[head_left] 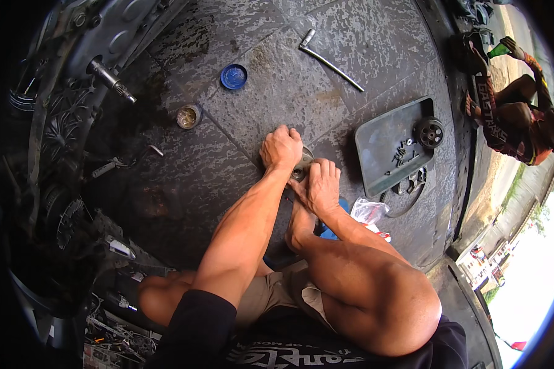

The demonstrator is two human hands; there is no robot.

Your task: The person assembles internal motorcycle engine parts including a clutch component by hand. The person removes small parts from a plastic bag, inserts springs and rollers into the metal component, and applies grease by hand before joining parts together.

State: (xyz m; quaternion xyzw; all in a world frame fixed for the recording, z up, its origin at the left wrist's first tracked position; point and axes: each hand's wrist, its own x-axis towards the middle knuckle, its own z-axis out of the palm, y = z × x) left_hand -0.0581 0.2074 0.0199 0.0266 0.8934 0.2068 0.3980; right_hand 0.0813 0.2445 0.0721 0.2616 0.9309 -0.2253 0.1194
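A round metal part [300, 167] with a hole in its hub sits low between my two hands, largely covered by them. My left hand [281, 149] is closed in a fist-like grip at its left edge; whether a tool is also inside the fingers is hidden. Around the right side of the same part, the fingers of my right hand [322, 186] are bent and hold it. My bare foot [301, 224] is just below the hands.
A grey tray [370, 147] at right contains bolts [402, 154] and a round dark part with holes [429, 133]. An L-shaped wrench [332, 66], blue lid [234, 77] and open tin [188, 116] lie ahead. An engine shaft [112, 80] juts from the left. Another person [517, 117] sits far right.
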